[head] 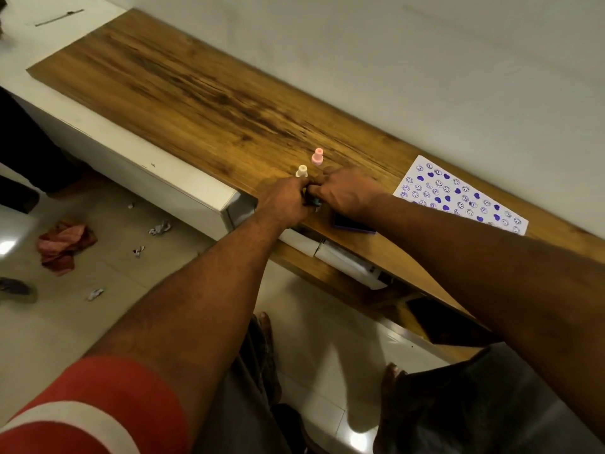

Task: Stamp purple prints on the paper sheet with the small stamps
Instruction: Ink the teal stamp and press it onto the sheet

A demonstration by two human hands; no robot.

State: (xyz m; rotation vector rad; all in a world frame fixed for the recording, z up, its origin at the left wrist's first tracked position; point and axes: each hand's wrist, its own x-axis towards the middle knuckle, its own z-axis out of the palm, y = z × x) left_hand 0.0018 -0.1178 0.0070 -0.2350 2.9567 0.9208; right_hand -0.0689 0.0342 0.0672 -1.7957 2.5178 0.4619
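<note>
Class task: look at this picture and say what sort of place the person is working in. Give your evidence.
Probably a room in a home, not a workshop: a long wooden shelf against a plain wall, a glossy tiled floor with paper scraps and a crumpled cloth, and bare feet.

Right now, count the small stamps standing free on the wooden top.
2. A pink stamp stands upright farther back, and a cream stamp stands just beyond the left hand. Something small and dark sits between both hands' fingers; it may be another stamp, mostly hidden.

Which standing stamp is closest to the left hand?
The cream stamp, right at the left hand; the pink stamp stands farther back.
</note>
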